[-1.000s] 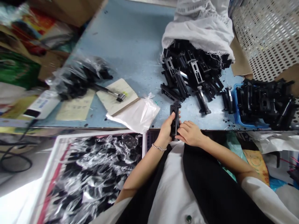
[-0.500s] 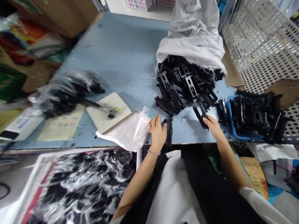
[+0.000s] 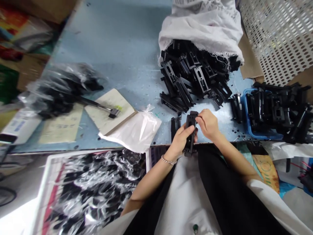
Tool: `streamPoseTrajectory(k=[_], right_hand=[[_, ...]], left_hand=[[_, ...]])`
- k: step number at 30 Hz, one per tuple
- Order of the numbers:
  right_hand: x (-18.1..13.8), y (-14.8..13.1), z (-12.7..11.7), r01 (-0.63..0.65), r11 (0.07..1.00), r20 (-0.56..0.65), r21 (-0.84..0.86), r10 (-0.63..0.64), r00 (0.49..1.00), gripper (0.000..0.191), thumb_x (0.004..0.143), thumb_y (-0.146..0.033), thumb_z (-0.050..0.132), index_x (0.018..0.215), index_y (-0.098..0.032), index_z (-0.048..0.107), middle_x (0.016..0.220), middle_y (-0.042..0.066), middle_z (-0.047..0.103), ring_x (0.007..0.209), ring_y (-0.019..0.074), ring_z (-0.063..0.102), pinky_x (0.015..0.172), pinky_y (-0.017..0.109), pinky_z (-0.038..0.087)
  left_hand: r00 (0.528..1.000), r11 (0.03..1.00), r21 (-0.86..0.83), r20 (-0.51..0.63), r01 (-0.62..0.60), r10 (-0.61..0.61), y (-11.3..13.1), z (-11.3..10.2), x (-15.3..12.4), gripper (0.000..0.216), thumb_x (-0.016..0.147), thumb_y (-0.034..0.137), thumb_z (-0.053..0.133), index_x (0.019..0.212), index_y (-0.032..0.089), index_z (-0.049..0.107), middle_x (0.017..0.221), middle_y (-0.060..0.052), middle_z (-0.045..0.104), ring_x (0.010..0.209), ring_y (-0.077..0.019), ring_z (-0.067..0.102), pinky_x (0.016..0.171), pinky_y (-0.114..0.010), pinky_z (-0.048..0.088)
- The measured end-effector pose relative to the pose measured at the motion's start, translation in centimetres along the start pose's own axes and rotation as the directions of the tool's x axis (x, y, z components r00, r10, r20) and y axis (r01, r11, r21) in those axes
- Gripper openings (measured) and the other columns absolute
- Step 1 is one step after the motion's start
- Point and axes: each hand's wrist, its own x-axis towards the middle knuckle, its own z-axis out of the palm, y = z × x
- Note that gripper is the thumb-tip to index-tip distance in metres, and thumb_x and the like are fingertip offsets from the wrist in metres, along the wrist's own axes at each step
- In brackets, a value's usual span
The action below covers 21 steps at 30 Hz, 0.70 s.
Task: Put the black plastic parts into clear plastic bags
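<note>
My left hand [image 3: 182, 138] grips a long black slotted part [image 3: 190, 130] upright at the table's front edge, the thumb lying across its face. Against the part's upper right edge, the curled fingers of my right hand [image 3: 207, 124] pinch; their tips are partly hidden. Just left of the held part, more narrow black parts [image 3: 174, 127] lie on the table. Beyond my hands, a heap of similar black parts [image 3: 183, 85] spills from the mouth of a white woven sack [image 3: 200, 31].
A blue basket [image 3: 259, 134] heaped with black parts stands to the right, near a perforated white crate [image 3: 276, 42]. At left are a white plastic bag [image 3: 137, 130], a notepad [image 3: 102, 114], a black-handled tool [image 3: 97, 105] and bagged black pieces [image 3: 66, 88]. A crate [image 3: 46, 182] of wrapped pieces sits below.
My left hand has moved right from the tabletop and now holds a black part. My right hand has come left to meet it. The view has shifted slightly.
</note>
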Motion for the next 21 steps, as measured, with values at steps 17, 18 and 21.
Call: streamPoseTrajectory(k=[17,18,21], right_hand=[[-2.6,-2.6,4.2,-0.001,0.988,0.471,0.153,-0.073,0.879,0.049,0.108,-0.056,0.029,0.088,-0.023,0.058,0.085,0.004,0.063,0.079,0.0190,0.060,0.074,0.033,0.049],[-1.2,-1.9,4.5,0.008,0.994,0.400,0.107,-0.050,0.915,0.048,0.108,-0.056,0.029,0.091,-0.022,0.059,0.088,0.005,0.064,0.084,0.0203,0.061,0.079,0.035,0.051],[3.9,1.3,5.8,-0.045,0.984,0.027,-0.171,0.050,0.998,0.044,0.106,-0.055,0.037,0.113,-0.018,0.060,0.114,0.014,0.063,0.109,0.0292,0.059,0.098,0.048,0.048]], left_hand=[[0.771,0.861,0.273,-0.385,-0.429,0.507,0.3,-6.3,-0.5,0.064,0.082,0.056,0.076,0.132,0.031,0.044,0.105,-0.001,0.065,0.073,-0.0132,0.066,0.070,-0.028,0.055],[0.741,0.851,0.347,-0.428,-0.394,0.518,0.0,-7.6,-0.3,0.061,0.085,0.057,0.072,0.132,0.029,0.045,0.106,-0.003,0.065,0.079,-0.0153,0.067,0.075,-0.030,0.057],[0.699,0.770,0.588,-0.441,-0.248,0.563,-1.1,-10.7,1.1,0.050,0.093,0.057,0.059,0.127,0.020,0.054,0.112,-0.010,0.068,0.103,-0.0235,0.067,0.097,-0.042,0.054]])
